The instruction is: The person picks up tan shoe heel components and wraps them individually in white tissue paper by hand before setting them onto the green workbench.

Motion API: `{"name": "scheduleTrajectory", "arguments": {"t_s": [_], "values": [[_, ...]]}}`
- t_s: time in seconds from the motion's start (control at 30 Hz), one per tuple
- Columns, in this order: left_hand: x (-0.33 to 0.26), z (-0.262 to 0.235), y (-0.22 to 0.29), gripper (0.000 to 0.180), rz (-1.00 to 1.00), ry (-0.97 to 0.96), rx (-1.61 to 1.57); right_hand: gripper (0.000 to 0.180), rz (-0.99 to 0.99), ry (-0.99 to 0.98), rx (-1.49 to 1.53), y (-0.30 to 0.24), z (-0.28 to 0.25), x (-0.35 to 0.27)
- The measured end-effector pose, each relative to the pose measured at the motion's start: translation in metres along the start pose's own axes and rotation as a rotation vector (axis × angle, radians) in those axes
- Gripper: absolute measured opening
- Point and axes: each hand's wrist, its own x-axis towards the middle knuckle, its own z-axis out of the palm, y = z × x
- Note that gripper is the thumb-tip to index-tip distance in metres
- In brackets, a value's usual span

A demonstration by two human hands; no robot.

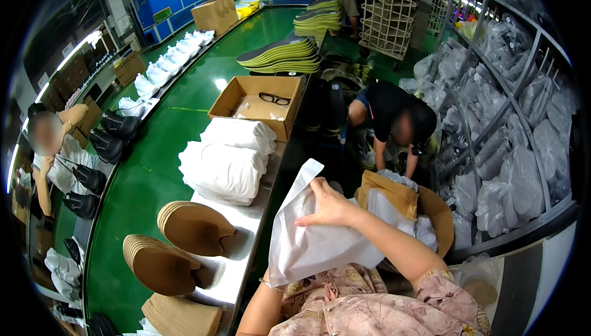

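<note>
My right hand [329, 205] is closed on the upper part of a white paper sheet [308, 246], thumb pressed over its near face. The sheet hangs creased and slightly see-through in front of my body, one corner pointing up. My left hand is hidden behind the sheet; only the left forearm [261, 311] shows below it, so its fingers cannot be made out. Left of the sheet, on a metal ledge, lie white wrapped bundles [225, 163] and two stacks of curved brown cardboard forms [163, 265]. A flatter cardboard stack [181, 314] lies nearest me.
An open cardboard box [286, 120] with black glasses inside stands beyond the bundles. Green-and-black insoles [280, 56] are piled farther along. Black shoes [120, 123] line the green belt's far side. A co-worker [400, 114] bends by a brown carton [437, 213]; bagged items [492, 126] fill a metal cage.
</note>
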Motion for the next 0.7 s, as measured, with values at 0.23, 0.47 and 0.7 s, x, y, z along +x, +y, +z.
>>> {"name": "scheduleTrajectory", "arguments": {"t_s": [0.23, 0.47, 0.7], "values": [[-0.001, -0.01, -0.034, 0.03, -0.064, 0.037, -0.123, 0.098, 0.028, 0.046, -0.058, -0.003, 0.004, 0.0], [0.008, -0.016, -0.032, 0.029, -0.234, 0.013, -0.577, 0.09, 0.051, 0.189, -0.13, -0.007, 0.006, -0.009], [-0.001, -0.007, 0.013, 0.023, 0.087, 0.446, 0.133, 0.076, -0.003, 0.32, -0.481, 0.003, 0.007, -0.028]]}}
